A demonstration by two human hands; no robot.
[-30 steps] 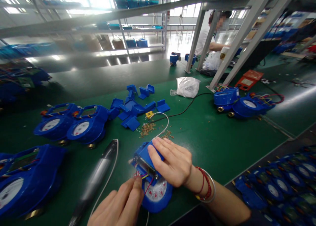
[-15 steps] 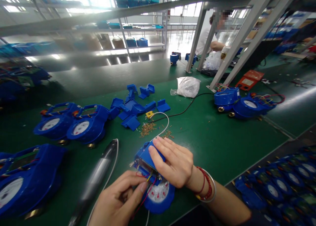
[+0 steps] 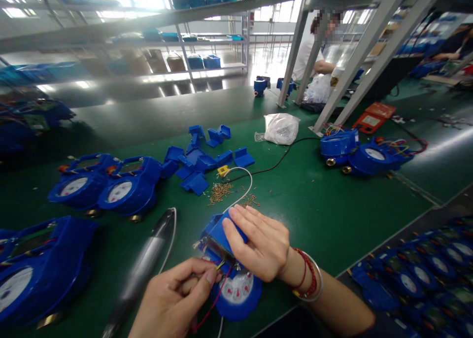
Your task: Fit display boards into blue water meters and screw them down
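"Compared with a second ago, the left hand [image 3: 181, 296] is turned so that its thumb is shown, and a red wire [image 3: 219, 298] is drawn further down beside it."

"And is anything held there?"

"Thin wires [image 3: 220, 265], some of them yellow, are pinched between thumb and forefinger."

"What of the right hand [image 3: 258, 242]?"

"It is kept where it was: laid out flat, fingers side by side, over the top of the blue meter [image 3: 240, 312]."

"Where is that meter placed?"

"On the tabletop [image 3: 314, 200], under the right hand and just beyond the left fingertips. Its white dial [image 3: 237, 288] is left uncovered between the hands."

"What is seen around them?"

"Just beyond the right hand, small brass pieces [image 3: 220, 192] are scattered. Farther off, blue plastic parts [image 3: 195, 183] are heaped, with a yellow piece [image 3: 223, 170] beside them. Left of the left hand, a dark cylindrical tool [image 3: 146, 264] is laid down."
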